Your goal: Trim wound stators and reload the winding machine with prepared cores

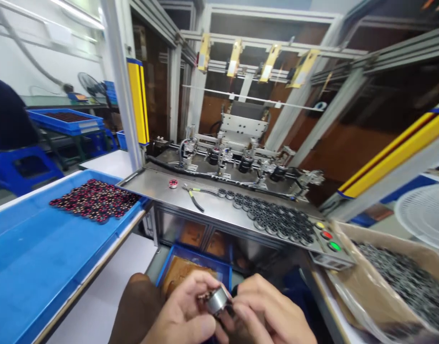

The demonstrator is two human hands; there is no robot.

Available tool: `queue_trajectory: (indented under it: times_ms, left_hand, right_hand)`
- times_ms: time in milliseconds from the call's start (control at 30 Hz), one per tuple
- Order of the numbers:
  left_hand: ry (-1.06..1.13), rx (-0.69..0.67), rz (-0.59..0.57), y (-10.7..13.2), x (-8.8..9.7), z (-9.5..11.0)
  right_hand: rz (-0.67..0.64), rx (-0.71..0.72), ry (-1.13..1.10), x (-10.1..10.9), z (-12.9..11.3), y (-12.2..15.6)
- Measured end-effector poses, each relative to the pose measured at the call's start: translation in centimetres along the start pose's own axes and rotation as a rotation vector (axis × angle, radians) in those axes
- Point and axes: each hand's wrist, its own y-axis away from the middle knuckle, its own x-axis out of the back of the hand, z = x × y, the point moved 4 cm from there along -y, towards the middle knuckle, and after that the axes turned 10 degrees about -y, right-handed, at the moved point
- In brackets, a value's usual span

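Note:
Low in the middle, my left hand point(186, 310) is closed around a short silver metal cylinder point(218, 300), which looks like a small motor part. Close against its right side is my right hand point(271, 310), fingers pinched together. Something dark shows between those fingers, but what it is stays hidden. Ahead on the metal bench point(212, 204) lie side cutters point(194, 198) with green-and-black handles, beside a single red-topped round part point(173, 183). Many dark round parts point(280, 220) stand in rows on the bench's right side.
A blue tray point(22, 263) on the left holds red-and-black round parts point(95, 199). Behind the bench is a machine with several black-bodied stations point(245, 164). Yellow guards point(137, 102) flank it. At right are a button box point(330, 243) and a lined carton point(351, 286) of grey parts.

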Motion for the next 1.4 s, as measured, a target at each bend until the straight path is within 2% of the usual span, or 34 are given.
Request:
queue_trajectory:
  times_ms: [67,133,167,300,367,467,600,700,767,867,933,1000,1067,1133,1233,1300,1400]
  left_hand:
    - [0.030,-0.143,0.048,-0.1,0.1,0.7]
    - [0.063,-0.172,0.063,-0.3,0.3,0.9]
    - [0.066,-0.116,0.033,-0.5,0.3,0.6]
    - [0.026,0.317,-0.124,-0.2,0.3,-1.2]
    - [-0.007,0.366,-0.113,0.3,0.5,-1.4]
    - [-0.064,0.230,-0.041,0.5,0.3,-0.8]
    - [-0.115,-0.074,0.154,0.5,0.3,0.4]
    - [-0.149,-0.173,0.246,0.5,0.7,0.5]
    - [-0.235,-0.190,0.216,0.4,0.9,0.3]
    - [-0.310,-0.172,0.098,0.2,0.8,-0.3]
    - [-0.305,-0.171,0.125,0.2,1.1,-0.4]
    - [-0.311,-0.193,0.205,0.2,1.5,-0.3]
    - [-0.332,-0.224,0.244,0.1,1.8,0.0]
    - [-0.328,-0.228,0.247,-0.1,2.2,0.1]
    - [-0.286,-0.219,0.232,-0.3,2.7,0.1]
    - [-0.244,-0.209,0.232,-0.4,2.9,-0.1]
    - [-0.207,-0.204,0.229,-0.4,3.0,-0.2]
  right_hand:
    - [0.055,-0.040,-0.049,-0.3,0.1,0.0]
    - [0.071,-0.046,-0.119,-0.6,0.1,-0.1]
    - [0.066,-0.033,-0.151,-0.6,0.0,-0.2]
    - [0.006,0.006,-0.196,-0.5,-0.4,-0.2]
    - [-0.001,0.010,-0.183,-0.4,-0.6,-0.2]
    - [0.047,-0.021,-0.161,-0.3,-0.6,-0.2]
    - [0.109,-0.069,-0.156,-0.4,-0.3,-0.2]
    - [0.113,-0.032,-0.171,-0.3,-0.1,-0.3]
    - [0.081,0.020,-0.190,-0.2,-0.1,-0.5]
    - [0.048,0.041,-0.203,-0.2,0.2,-0.5]
    - [0.066,0.023,-0.190,-0.2,0.3,-0.3]
    - [0.146,-0.041,-0.181,-0.3,0.3,0.1]
    - [0.237,-0.183,-0.235,-0.8,0.8,0.8]
    - [0.264,-0.427,-0.435,-2.1,1.8,1.6]
    - [0.201,-0.751,-0.853,-5.2,3.5,3.0]
    - [0.201,-0.803,-1.042,-7.0,4.5,3.5]
    - [0.239,-0.774,-1.193,-8.7,5.9,4.1]
